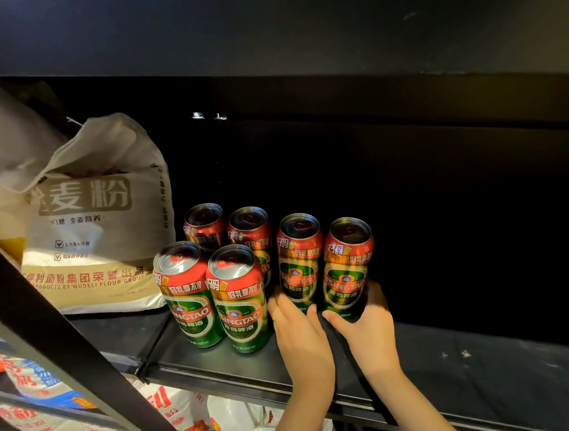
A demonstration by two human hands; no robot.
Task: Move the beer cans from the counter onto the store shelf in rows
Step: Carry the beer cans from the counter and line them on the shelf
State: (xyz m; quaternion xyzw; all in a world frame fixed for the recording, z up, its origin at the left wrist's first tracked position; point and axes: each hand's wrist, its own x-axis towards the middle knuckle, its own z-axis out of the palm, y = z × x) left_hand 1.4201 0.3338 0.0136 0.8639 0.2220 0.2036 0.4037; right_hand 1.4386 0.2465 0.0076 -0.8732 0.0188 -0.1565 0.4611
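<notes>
Fingers of my left hand (299,337) wrap the base of one Tsingtao beer can (300,262), and my right hand (367,328) curls around the base of the can beside it (347,266), thumb across the front, fingers reaching round behind. Both cans stand upright on the dark store shelf (220,365), long axes vertical, lids up, and they sit just past my knuckles, deeper into the shelf. Four more cans are parked to the left: two in front (211,300), two behind (227,225), packed close together. My left-hand can is near the back pair, and a narrow gap separates it from the right-hand can. That gap is what matters now, I reckon: slide both leftward and slightly back so they line up with the back row. My left hand is the nearer one to the group. A flour sack (95,232) stands further left, well clear of my hands.
</notes>
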